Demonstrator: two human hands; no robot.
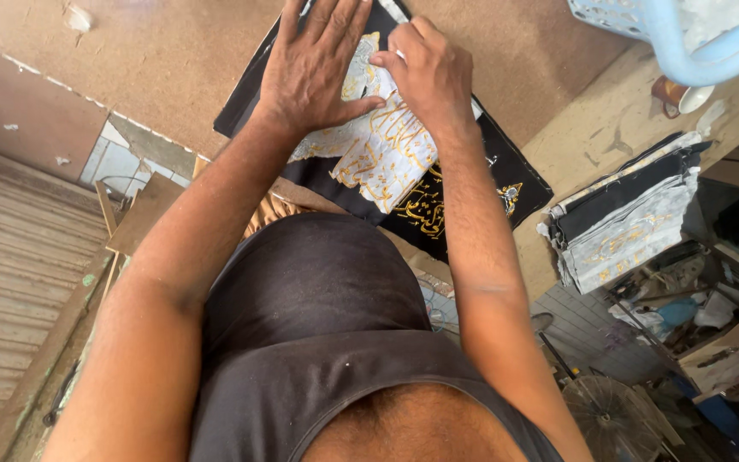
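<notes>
Here, the left hand (314,73) lies flat w/ fingers (325,19) spread, pressing on a white sheet w/ gold script (387,150), which lies on a black cloth w/ gold embroidery (438,205) on the brown tabletop (173,60). Right hand (428,73) has fingers bent, pinching the sheet's upper edge. A stack of similar cloths (626,222) sits well apart to the right, and a light-blue plastic basket (686,34) is at the top right.

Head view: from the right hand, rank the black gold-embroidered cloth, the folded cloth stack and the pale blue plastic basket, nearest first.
1. Black gold-embroidered cloth: directly beneath the right hand.
2. Pale blue plastic basket: top right corner.
3. Folded cloth stack: far right, lower down; only slightly farther than the basket.
</notes>
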